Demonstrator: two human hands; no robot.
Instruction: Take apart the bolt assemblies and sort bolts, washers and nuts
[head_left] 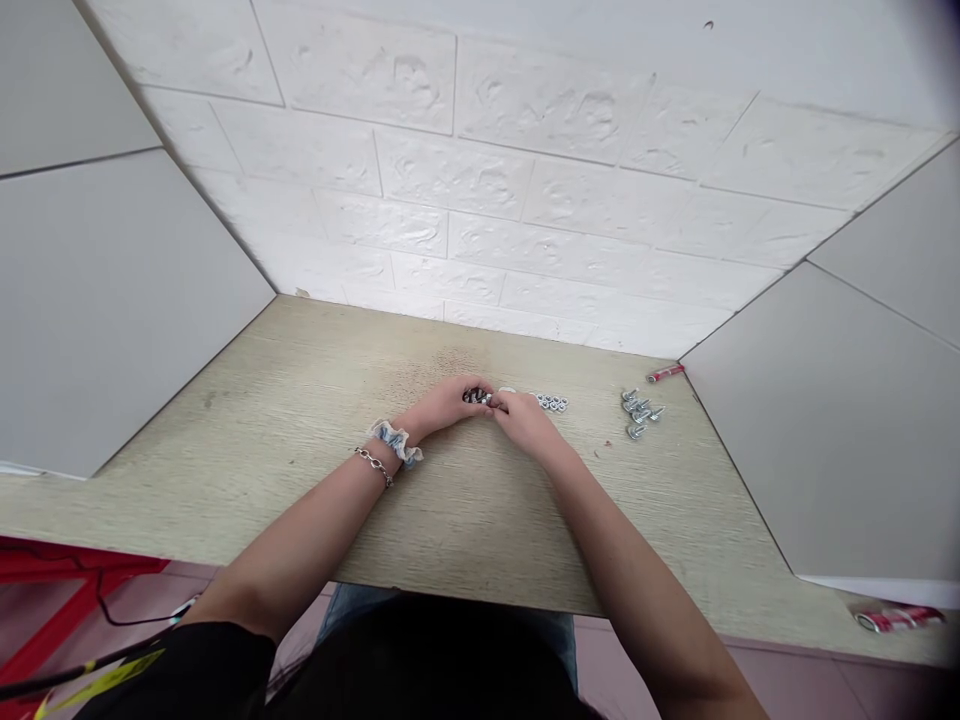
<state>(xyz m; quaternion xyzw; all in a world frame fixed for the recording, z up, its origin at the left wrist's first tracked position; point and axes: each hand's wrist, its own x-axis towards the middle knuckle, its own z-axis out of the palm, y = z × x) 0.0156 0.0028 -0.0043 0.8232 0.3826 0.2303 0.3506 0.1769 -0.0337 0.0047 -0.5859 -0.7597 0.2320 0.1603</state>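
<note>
My left hand and my right hand meet over the middle of the table, fingertips touching. The left fingers curl, with thumb and forefinger closed at a small, shiny metal piece. My right thumb and fingers pinch at the same spot; what they grip is mostly hidden. Dark and silvery small metal parts show inside the curve of my left hand; I cannot tell whether they are held or lie on the table. Just right of my right hand, several silver nuts lie in rows. A whitish piece shows partly behind the fingers.
Several silver bolts lie in a loose group on the wooden table. Red cylinders, one at the back and one at the front, lie beside the right grey panel. A white brick-patterned wall stands behind.
</note>
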